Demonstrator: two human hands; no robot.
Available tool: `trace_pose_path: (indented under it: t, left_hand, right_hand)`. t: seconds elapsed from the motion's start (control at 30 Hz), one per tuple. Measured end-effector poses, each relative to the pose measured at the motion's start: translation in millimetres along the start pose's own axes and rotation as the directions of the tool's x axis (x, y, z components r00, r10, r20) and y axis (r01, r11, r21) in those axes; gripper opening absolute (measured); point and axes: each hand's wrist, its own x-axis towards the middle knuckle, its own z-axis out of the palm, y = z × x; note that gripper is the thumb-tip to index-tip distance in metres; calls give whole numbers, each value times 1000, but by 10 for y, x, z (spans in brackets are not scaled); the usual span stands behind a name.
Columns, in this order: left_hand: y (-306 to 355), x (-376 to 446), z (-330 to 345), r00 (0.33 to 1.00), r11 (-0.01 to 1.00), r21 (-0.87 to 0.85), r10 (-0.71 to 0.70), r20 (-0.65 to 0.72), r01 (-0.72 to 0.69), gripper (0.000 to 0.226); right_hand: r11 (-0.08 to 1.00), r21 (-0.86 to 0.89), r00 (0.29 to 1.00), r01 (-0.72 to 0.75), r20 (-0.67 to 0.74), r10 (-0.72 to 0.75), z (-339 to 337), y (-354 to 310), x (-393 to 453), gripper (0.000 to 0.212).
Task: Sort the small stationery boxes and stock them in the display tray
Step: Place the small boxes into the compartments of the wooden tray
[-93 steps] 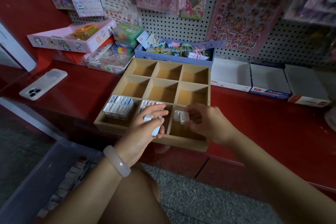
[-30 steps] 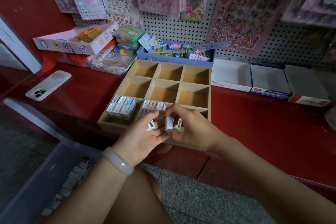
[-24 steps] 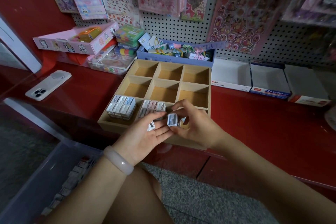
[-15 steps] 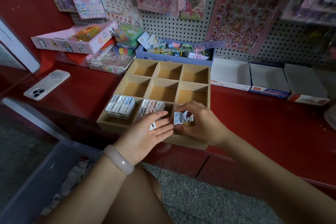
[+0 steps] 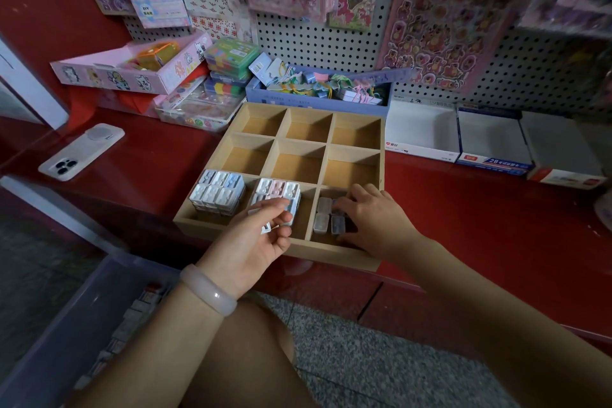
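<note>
Setting a small box down among the clear boxes in the near right compartment of the wooden display tray, right hand now low inside that cell, fingers bent over the far boxes; whether pinching one or only pressing it into line cannot be told. Half a second earlier, held above the tray rim with a blue-and-white box between its fingertips, beside the other palm. Left hand hovering over the near middle compartment, fingers curled round a few remaining white boxes. Near left compartment packed with a stack of white and blue boxes; near middle one holding white and pink boxes; six cells behind standing bare. Meaning for the job: third compartment begun, sorting by kind under way, most of the tray yet to fill. More stock visible in the grey bin on the floor at lower left. White phone lying on the red surface, well apart from the tray.
</note>
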Motion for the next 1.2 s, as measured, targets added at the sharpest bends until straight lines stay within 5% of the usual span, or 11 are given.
trace_pose_path:
  t: [0.4, 0.63, 0.8, 0.87, 1.0, 1.2]
  left_hand:
    - [3, -51, -5, 999, 1000, 4, 24, 49, -24, 4]
    - [6, -45, -23, 997, 998, -61, -30, 69, 35, 23]
    - [18, -68, -13, 987, 985, -143, -74, 140, 94, 48]
    - [10, -70, 12, 984, 988, -113, -86, 158, 104, 49]
    - [-32, -81, 86, 974, 994, -33, -94, 205, 103, 31]
    - [-35, -107, 124, 968, 995, 46, -101, 231, 93, 28]
  right_hand:
    - [998, -30, 999, -50, -19, 50, 3, -51, -27, 47]
    - [998, -14, 998, -53, -22, 53, 23, -31, -13, 46]
    - [989, 147, 930, 8, -363, 46, -43, -61, -69, 23]
    - [955, 261, 901, 138, -434, -12, -115, -122, -103, 26]
    - [886, 320, 914, 336, -338, -225, -179, -211, -104, 45]
    - [878, 374, 939, 299, -278, -201, -231, -197, -98, 44]
